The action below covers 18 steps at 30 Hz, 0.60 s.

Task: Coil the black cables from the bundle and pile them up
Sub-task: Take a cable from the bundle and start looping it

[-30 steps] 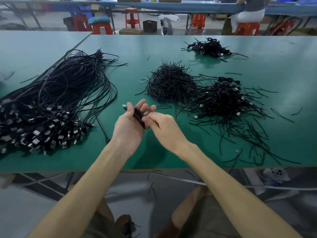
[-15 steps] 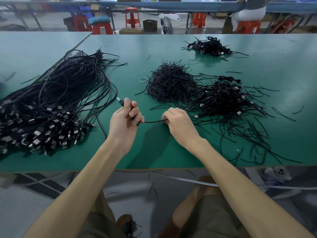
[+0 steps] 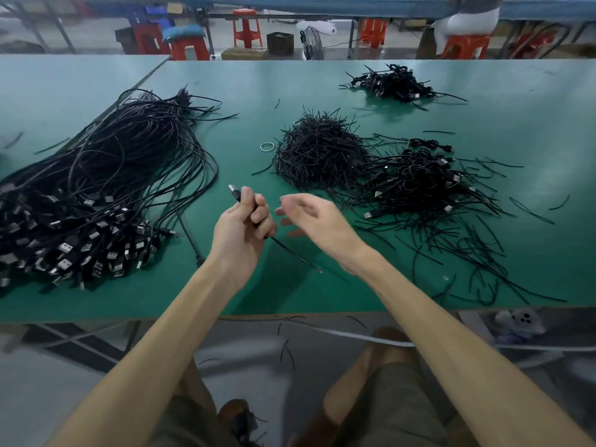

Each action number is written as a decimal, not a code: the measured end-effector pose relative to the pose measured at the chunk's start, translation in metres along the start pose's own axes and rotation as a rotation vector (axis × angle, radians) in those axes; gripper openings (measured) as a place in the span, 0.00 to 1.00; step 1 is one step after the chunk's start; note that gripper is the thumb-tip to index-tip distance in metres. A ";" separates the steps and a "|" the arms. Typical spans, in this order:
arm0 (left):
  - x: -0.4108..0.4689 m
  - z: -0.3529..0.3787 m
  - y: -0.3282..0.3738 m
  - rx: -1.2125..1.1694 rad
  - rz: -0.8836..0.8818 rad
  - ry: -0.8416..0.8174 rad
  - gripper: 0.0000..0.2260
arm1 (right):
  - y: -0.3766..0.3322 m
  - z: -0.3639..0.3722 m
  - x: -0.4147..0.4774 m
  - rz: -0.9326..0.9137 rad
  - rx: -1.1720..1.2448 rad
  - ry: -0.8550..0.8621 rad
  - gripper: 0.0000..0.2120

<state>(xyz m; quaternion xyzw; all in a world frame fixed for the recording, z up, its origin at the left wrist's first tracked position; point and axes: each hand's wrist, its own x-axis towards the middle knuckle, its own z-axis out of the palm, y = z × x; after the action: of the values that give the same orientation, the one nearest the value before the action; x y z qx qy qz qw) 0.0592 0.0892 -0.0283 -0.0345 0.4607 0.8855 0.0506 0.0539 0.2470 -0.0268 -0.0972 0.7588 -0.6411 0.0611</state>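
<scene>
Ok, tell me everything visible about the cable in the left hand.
The black cable is gripped in the left hand, whose curled fingers hide most of it. A metal-tipped USB plug pokes out above the fist; a thin black strand trails down-right over the green table. The open right hand hovers beside, seemingly apart.

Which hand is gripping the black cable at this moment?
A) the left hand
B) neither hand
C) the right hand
A: the left hand is curled round the black cable, one end of which pokes out above its fingers, while the right hand is spread open beside it.
</scene>
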 end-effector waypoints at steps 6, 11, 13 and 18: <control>-0.001 -0.002 -0.006 -0.037 -0.078 -0.058 0.17 | -0.001 0.008 -0.004 0.071 0.138 -0.258 0.22; -0.007 -0.005 -0.014 0.110 -0.137 -0.080 0.16 | 0.009 0.011 -0.004 0.098 0.107 -0.267 0.24; -0.009 -0.003 -0.015 0.119 -0.136 -0.128 0.16 | 0.012 0.015 -0.005 0.092 0.095 -0.203 0.21; -0.003 -0.006 -0.003 0.164 -0.147 -0.271 0.16 | 0.017 0.012 -0.004 0.013 0.067 -0.058 0.14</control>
<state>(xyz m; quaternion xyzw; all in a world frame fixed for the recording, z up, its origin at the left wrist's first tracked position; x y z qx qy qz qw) 0.0630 0.0854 -0.0339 0.0560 0.5164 0.8355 0.1793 0.0593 0.2389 -0.0459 -0.1086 0.7353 -0.6629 0.0903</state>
